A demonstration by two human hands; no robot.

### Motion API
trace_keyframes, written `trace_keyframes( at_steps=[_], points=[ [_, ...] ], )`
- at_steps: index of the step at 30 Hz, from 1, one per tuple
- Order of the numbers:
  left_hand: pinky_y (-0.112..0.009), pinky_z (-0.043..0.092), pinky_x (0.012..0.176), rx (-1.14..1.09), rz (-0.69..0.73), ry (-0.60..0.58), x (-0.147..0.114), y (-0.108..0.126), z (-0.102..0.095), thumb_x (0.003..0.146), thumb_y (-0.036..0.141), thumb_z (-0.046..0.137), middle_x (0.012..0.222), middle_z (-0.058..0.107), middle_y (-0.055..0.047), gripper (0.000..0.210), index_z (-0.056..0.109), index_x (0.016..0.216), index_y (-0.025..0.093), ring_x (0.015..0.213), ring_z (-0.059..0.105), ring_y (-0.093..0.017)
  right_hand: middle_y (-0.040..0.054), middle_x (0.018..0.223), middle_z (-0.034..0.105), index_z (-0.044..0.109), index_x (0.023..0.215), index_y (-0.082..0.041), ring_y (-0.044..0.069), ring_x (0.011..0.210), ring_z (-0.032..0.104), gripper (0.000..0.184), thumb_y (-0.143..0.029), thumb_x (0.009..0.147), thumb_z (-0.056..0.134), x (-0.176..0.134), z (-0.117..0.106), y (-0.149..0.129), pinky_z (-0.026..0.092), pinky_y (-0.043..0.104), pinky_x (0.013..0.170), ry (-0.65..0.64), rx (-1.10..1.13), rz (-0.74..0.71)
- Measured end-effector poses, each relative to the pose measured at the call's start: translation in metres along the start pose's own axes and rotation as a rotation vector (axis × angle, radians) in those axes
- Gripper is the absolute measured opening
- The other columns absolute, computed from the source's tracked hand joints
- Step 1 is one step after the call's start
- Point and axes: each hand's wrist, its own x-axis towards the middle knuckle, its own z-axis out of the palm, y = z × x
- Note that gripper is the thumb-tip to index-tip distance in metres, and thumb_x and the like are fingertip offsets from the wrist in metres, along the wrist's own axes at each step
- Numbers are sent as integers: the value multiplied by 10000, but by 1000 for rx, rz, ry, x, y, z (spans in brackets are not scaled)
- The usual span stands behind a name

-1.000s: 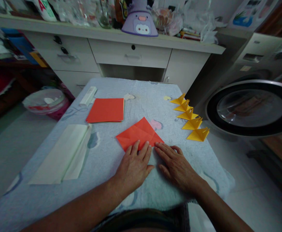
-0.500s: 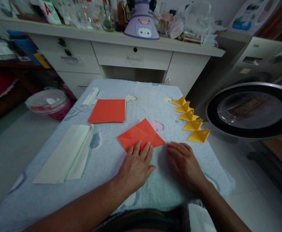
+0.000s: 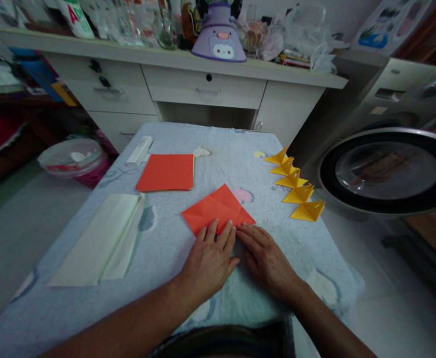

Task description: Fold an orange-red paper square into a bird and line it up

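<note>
While five yellow folded figures [image 3: 291, 180] stand, seemingly finished, at right, one red sheet [image 3: 218, 206] lies on the cloth [image 3: 158, 243], creased, apparently part-folded: left hand [image 3: 209, 258] flat atop, fingers parted; right hand [image 3: 268, 257] extended, fingers together, at its near edge. Red-topped stack [image 3: 166, 172]: unfolded.

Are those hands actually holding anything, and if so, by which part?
Nothing is gripped. The left hand lies with its fingers on the near edge of the creased red paper; the right hand has its fingertips at that edge, toward the right corner.
</note>
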Motion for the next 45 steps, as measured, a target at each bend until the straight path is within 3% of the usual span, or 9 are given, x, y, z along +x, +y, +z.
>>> trace_keyframes(
  at_steps=[16,27,37,45],
  points=[
    [-522,384,1026,-14,14,6,-2,-1,2,959,536,391,1507,441,-82,608,437,1443,171,1323,402,-386,130,1417,535,505,1376,-162,242,1334,464,485,-131,895,455,-4,-4,6,377,498,1116,1,-18,74],
    [-488,371,1060,-49,-3,-24,-2,-1,-6,935,553,447,1502,449,-90,609,473,1413,176,1354,402,-342,143,1361,526,508,1381,-207,298,1251,487,486,-277,902,557,3,2,2,428,509,1043,-44,-192,67],
    [-483,213,1165,-135,60,-33,-12,-18,2,903,681,378,1568,338,-82,780,332,1491,172,1437,281,-288,152,1333,529,526,1374,-223,315,1223,496,491,-314,894,582,7,1,-5,429,526,1032,-68,-238,99],
    [-439,189,1167,-179,132,-34,-18,-32,2,923,683,301,1580,311,-78,779,261,1516,180,1460,245,-241,160,1316,535,524,1377,-226,324,1204,501,511,-344,886,601,9,1,-8,446,521,1009,-75,-272,101]
  ],
)
